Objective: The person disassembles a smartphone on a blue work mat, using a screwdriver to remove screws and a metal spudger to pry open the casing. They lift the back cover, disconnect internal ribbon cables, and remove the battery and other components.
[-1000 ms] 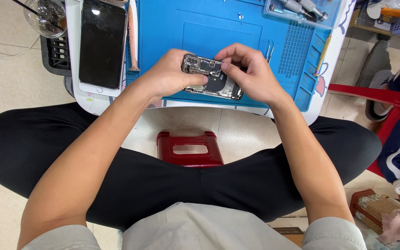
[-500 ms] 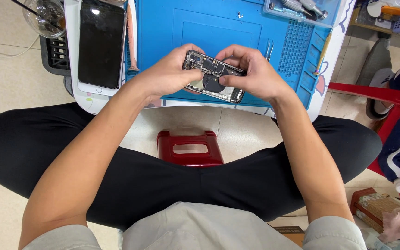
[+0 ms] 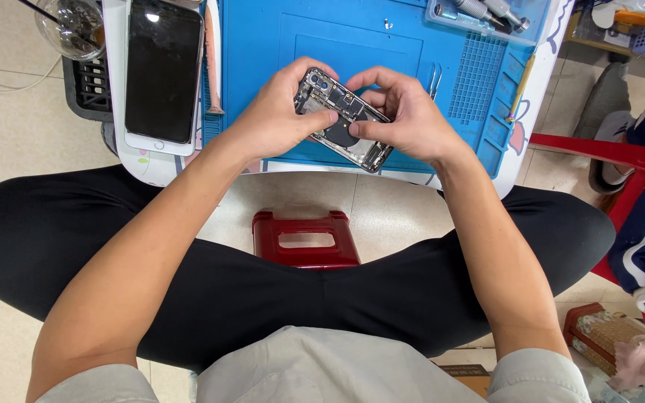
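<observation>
In the head view both hands grip the opened phone body over the blue work mat: the left hand clamps its upper-left end, the right hand its right side (thumbs pressing on the exposed innards). It has been lifted and tilted since a second ago, camera end now higher, suggesting closer handling of the inside. Around lie a dark screen panel, tweezers, a tool tray and a red stool below; nothing blocks the hands.

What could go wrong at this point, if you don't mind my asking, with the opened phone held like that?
Both hands, left hand and right hand, hold the opened phone tilted above the blue mat near the table edge; a slip might drop it. Fingers press on its exposed parts, which could be damaged.
</observation>
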